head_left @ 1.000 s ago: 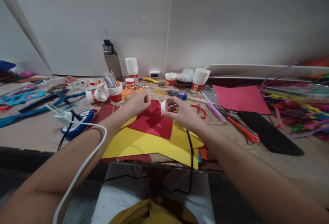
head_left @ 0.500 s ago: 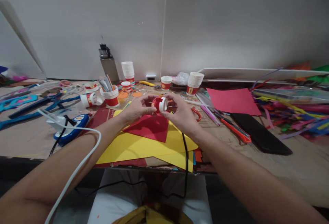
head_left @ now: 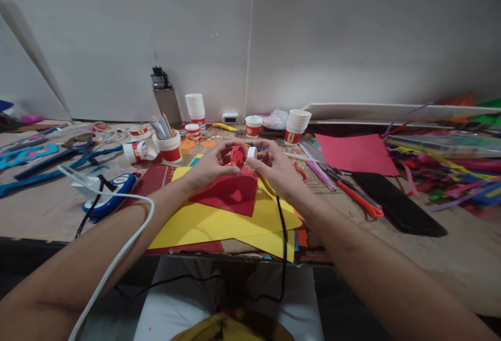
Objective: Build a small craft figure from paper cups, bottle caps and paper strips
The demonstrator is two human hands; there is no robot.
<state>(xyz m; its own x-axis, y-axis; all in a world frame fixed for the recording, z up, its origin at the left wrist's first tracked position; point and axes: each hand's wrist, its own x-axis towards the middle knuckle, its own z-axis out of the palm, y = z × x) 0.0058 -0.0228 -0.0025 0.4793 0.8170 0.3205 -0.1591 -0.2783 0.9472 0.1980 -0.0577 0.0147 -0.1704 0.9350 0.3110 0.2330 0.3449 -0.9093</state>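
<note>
Above the sheets, my left hand [head_left: 211, 168] pinches a red paper ring [head_left: 237, 157] with a bit of gold print at its lower edge. My right hand [head_left: 276, 166] is closed on a short white ring [head_left: 251, 157], perhaps a cut piece of paper cup. A small gap separates the two pieces. Under both hands lies a red paper sheet [head_left: 229, 195] on top of yellow paper sheets [head_left: 188, 229]. Red-handled scissors [head_left: 300, 172] show partly behind my right hand.
Paper cups [head_left: 296, 127] stand stacked at the back. Left are a cup with pens [head_left: 169, 148], a tipped cup [head_left: 135, 152] and a blue power strip [head_left: 111, 195]. Right lie a red cutter [head_left: 360, 198], a black phone-like slab [head_left: 399, 203] and pink paper [head_left: 356, 154]. A black cable [head_left: 284, 236] hangs over the edge.
The white ring, earlier inside or against the red ring, is now apart from it. My right hand has drawn it slightly to the right.
</note>
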